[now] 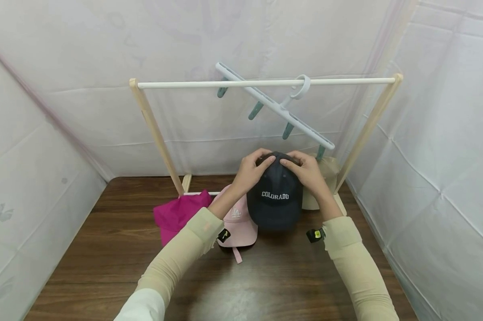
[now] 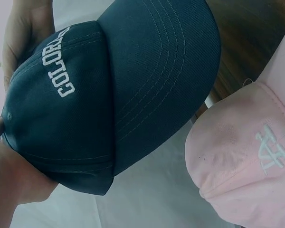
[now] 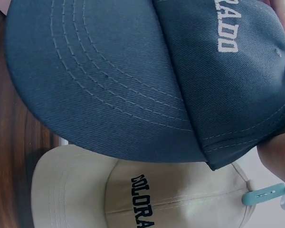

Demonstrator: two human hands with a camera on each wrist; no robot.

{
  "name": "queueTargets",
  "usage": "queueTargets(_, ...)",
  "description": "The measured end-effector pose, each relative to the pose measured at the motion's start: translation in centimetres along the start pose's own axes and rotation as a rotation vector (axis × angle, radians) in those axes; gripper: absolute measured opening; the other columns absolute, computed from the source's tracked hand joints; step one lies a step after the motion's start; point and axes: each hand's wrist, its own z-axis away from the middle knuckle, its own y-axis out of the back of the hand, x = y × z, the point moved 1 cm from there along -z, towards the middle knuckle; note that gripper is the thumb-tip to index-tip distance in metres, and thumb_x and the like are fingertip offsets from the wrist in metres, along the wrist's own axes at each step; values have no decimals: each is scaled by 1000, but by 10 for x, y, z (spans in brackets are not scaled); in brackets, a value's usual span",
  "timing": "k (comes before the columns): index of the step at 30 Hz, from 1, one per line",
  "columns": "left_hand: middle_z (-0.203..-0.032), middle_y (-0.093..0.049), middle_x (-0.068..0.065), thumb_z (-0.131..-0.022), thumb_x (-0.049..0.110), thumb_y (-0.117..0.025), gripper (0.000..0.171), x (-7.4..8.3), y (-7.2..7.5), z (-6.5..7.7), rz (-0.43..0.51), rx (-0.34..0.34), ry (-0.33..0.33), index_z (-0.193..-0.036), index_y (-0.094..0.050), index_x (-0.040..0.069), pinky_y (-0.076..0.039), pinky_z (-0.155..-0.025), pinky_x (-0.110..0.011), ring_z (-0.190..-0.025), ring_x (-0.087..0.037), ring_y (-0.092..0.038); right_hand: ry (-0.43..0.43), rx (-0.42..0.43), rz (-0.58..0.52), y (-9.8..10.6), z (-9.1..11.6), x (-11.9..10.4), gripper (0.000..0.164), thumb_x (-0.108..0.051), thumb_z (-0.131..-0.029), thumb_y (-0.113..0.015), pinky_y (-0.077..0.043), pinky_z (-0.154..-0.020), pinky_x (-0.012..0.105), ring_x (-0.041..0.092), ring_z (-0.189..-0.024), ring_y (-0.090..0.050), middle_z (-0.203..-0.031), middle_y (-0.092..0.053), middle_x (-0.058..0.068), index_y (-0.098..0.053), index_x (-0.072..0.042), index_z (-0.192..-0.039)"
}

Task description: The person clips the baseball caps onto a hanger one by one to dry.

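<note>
A navy baseball cap with white COLORADO lettering is held up by its crown, brim down, beneath the hanger. My left hand pinches the crown's left side, thumb in front. On the other side, my right hand pinches it the same way; the fingers behind the cap are hidden. Above, a pale blue hanger with several teal clips hooks over a white rail. Its rightmost clip grips a beige cap with dark lettering, partly behind my right hand in the head view.
On the brown table, a pink cap with a white emblem lies left of the navy one. A magenta fabric item is farther left. Wooden posts support the rail; white cloth walls surround the table.
</note>
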Motion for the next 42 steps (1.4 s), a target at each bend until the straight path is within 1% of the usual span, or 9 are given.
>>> queueTargets(4, -102, -64, 3, -95, 32, -56, 24, 0, 0, -2, -4, -2, -15, -112, -62, 16, -49, -79, -29, -92, -10, -59, -18, 6, 23, 0, -1, 0, 24, -24, -91, -65, -50, -68, 31, 18, -74, -61, -90, -67, 8, -67, -6, -107)
queueTargets(8, -101, -64, 1, -96, 30, -56, 23, 3, 2, -5, -46, 4, -17, -110, -62, 14, -48, -78, -29, -90, -11, -57, -7, 2, 28, -1, -3, -1, 25, -23, -91, -65, -51, -68, 31, 19, -75, -63, -90, -68, 10, -67, -4, -107)
queueTargets(12, -103, -64, 0, -96, 31, -56, 24, 7, 3, -8, -60, 1, 1, -112, -62, 14, -48, -78, -28, -90, -11, -57, 16, 15, 31, 0, -6, -3, 24, -22, -91, -64, -52, -69, 32, 20, -77, -63, -91, -68, 12, -67, -3, -106)
queueTargets(16, -104, -63, 0, -94, 36, -57, 29, 12, 5, -12, -53, -5, 30, -114, -61, 14, -48, -77, -29, -89, -13, -57, 16, 38, 65, 1, -8, -7, 24, -26, -91, -64, -50, -70, 31, 19, -79, -62, -94, -67, 9, -67, -7, -106)
queueTargets(21, -104, -64, 1, -94, 40, -57, 32, 16, 6, -18, -81, 15, 29, -113, -63, 15, -48, -80, -30, -92, -11, -57, 26, 56, 99, 1, -10, -13, 24, -26, -91, -64, -50, -69, 30, 19, -78, -63, -93, -69, 10, -67, -7, -106)
queueTargets(27, -105, -65, 1, -95, 34, -57, 26, 17, 6, -24, -90, 18, 12, -109, -64, 13, -47, -85, -28, -96, -10, -58, 8, 75, 112, 0, -12, -14, 25, -26, -92, -64, -50, -69, 29, 19, -78, -63, -94, -69, 9, -67, -7, -107)
queueTargets(31, -106, -65, 0, -94, 30, -58, 24, 19, 6, -29, -105, 22, 6, -108, -64, 12, -47, -84, -27, -96, -11, -58, 11, 94, 91, 0, -21, 3, 26, -29, -91, -65, -50, -70, 29, 18, -81, -64, -97, -70, 10, -68, -9, -107)
queueTargets(34, -107, -66, -3, -93, 27, -59, 23, 21, 7, -32, -127, 28, 5, -108, -65, 11, -47, -83, -28, -97, -13, -59, 19, 107, 62, 0, -28, 18, 28, -34, -89, -66, -52, -71, 29, 16, -84, -65, -98, -71, 8, -69, -13, -106)
queueTargets(42, -108, -66, -4, -93, 25, -60, 21, 21, 7, -35, -148, 31, 8, -107, -65, 10, -47, -82, -27, -98, -13, -60, 27, 105, 26, -1, -31, 21, 36, -45, -85, -67, -53, -72, 27, 14, -85, -66, -98, -71, 4, -68, -15, -105)
